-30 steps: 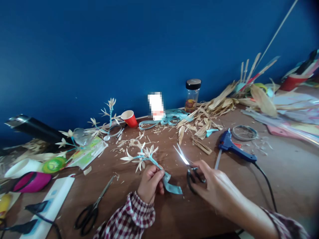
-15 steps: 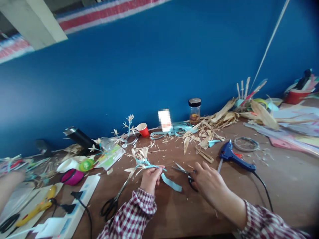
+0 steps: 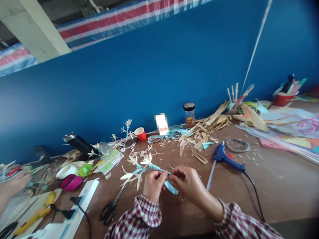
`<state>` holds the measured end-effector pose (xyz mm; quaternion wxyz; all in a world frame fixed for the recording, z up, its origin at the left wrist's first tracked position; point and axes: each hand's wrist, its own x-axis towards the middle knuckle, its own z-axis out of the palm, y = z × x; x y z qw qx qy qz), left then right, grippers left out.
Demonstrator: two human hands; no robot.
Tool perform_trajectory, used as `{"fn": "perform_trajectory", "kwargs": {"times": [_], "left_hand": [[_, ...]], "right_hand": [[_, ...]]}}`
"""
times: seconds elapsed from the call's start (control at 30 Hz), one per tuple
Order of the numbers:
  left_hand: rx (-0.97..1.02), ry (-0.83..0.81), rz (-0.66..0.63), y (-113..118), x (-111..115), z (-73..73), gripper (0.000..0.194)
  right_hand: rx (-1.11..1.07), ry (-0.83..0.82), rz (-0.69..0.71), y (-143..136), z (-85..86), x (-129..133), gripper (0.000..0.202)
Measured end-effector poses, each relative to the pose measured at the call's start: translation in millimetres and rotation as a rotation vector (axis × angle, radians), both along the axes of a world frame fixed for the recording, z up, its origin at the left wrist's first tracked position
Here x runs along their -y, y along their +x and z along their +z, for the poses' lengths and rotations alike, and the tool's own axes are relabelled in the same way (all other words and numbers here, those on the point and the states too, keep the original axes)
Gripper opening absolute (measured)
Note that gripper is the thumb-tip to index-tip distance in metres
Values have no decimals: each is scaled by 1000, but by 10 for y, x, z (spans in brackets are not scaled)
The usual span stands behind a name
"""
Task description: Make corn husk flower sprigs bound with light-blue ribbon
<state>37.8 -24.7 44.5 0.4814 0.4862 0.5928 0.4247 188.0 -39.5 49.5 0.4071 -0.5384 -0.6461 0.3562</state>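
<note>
1. The left hand (image 3: 152, 186) pinches the flower (image 3: 147, 160) over the table (image 3: 189, 217), hiding some stem (image 3: 156, 168).
2. The right hand (image 3: 187, 182) bunches its fingertips there; I can't tell if they grip.
3. Another person's hand (image 3: 18, 183) looks blurry.

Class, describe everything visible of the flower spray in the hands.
The flower spray bears pale, narrow-petalled blooms, apparently of dry husk, on branches wrapped in light blue strip. It is held roughly sideways, blooms to the left, stem end to the right. The left hand pinches the stem; the right hand is at its end, grip unclear. A loose blue tail trails below.
</note>
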Motion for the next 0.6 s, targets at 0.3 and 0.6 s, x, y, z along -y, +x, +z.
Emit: {"fn": "perform_trajectory", "kwargs": {"times": [0.3, 0.6], "left_hand": [[88, -46, -70, 12, -30, -58, 41], [271, -55, -11, -120, -22, -132, 40]], "right_hand": [[-427, -198, 46, -104, -136, -58, 39], [-741, -523, 249, -367, -282, -166, 46]]}}
